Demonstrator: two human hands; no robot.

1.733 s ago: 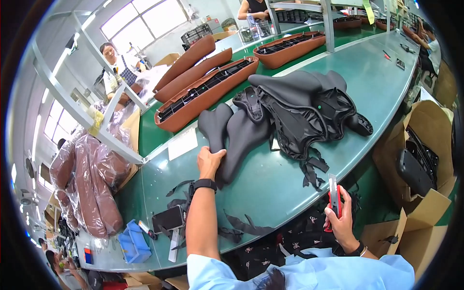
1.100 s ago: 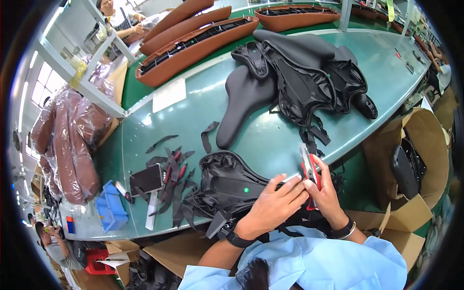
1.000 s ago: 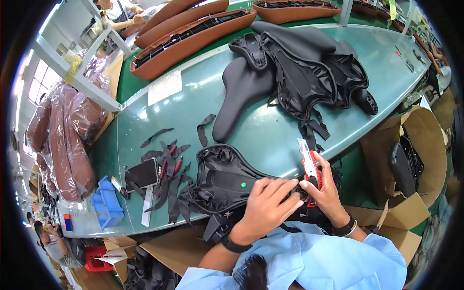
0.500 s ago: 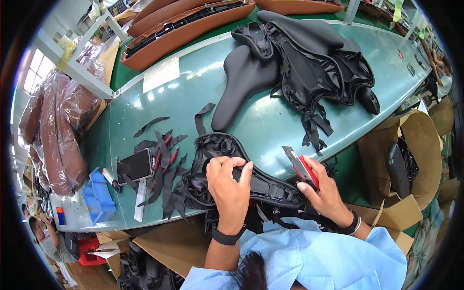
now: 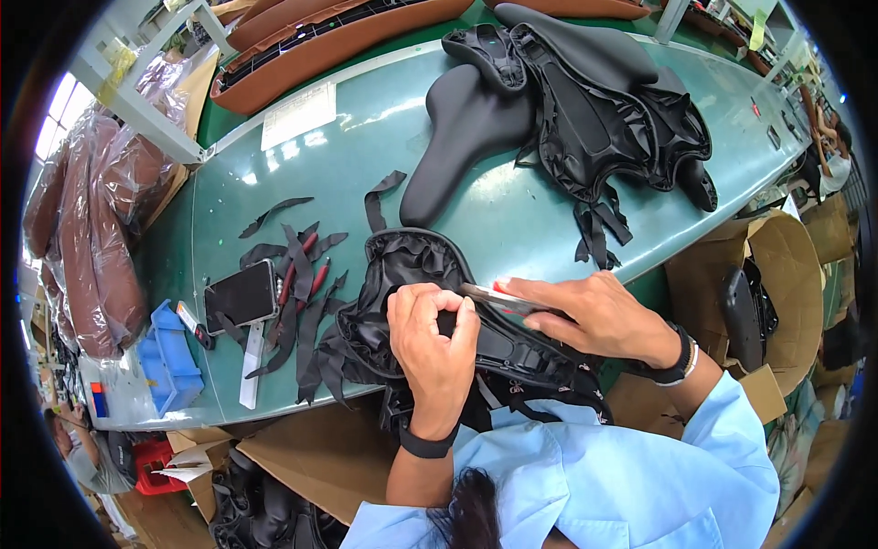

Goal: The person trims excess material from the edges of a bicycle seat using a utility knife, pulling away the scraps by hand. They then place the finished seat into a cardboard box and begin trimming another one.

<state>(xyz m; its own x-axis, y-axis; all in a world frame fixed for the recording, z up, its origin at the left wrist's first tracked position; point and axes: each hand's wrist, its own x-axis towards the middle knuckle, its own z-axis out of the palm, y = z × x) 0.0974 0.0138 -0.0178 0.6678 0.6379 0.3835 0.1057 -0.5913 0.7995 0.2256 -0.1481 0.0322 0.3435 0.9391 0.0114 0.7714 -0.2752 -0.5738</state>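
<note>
A black bicycle saddle [image 5: 421, 249] lies upside down at the table's near edge, its loose cover material bunched and wrinkled around the wide end. My left hand [image 5: 425, 357] is closed in a pinch over the saddle, gripping the black cover material; the fingers partly hide it. In my right hand [image 5: 608, 316] is a red utility knife [image 5: 501, 298], its blade end pointing left and close to my left fingertips. Whether the blade touches the material cannot be made out. Cut black strips [image 5: 320, 352] lie in a pile left of the saddle.
Several black saddles [image 5: 585, 110] are heaped at the back. Left of me are a phone [image 5: 240, 297], red-handled pliers [image 5: 297, 274] and a blue bin [image 5: 169, 366]. An open carton [image 5: 791, 274] holding saddles stands right. Brown padded parts [image 5: 338, 55] lie beyond the table.
My right hand has swung the knife left and inward, from the saddle's right side to beside my left fingers. My left hand keeps its pinch.
</note>
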